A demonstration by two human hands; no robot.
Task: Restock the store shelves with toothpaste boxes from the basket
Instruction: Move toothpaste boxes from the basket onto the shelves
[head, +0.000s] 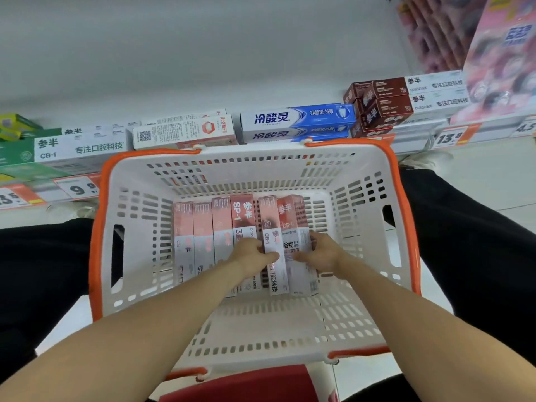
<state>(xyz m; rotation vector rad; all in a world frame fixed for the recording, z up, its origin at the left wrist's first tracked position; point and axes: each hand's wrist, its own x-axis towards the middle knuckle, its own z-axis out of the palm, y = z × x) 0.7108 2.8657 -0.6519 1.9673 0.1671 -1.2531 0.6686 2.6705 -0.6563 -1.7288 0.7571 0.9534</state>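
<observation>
A white basket (356,169) with orange handles sits between my knees. Several pink-and-white toothpaste boxes (203,236) lie side by side on its floor. Both my hands reach down into it. My left hand (252,253) grips the left side of a small bundle of boxes (285,227) at the right of the row, thumb across the front. My right hand (322,253) grips the same bundle from the right side. The bundle stands slightly raised against the other boxes.
The low shelf (493,132) ahead holds green, white, blue (298,117) and brown (383,108) toothpaste boxes, with orange price tags (78,188) along its edge. A red stool top (246,387) shows below the basket. My dark trouser legs flank the basket.
</observation>
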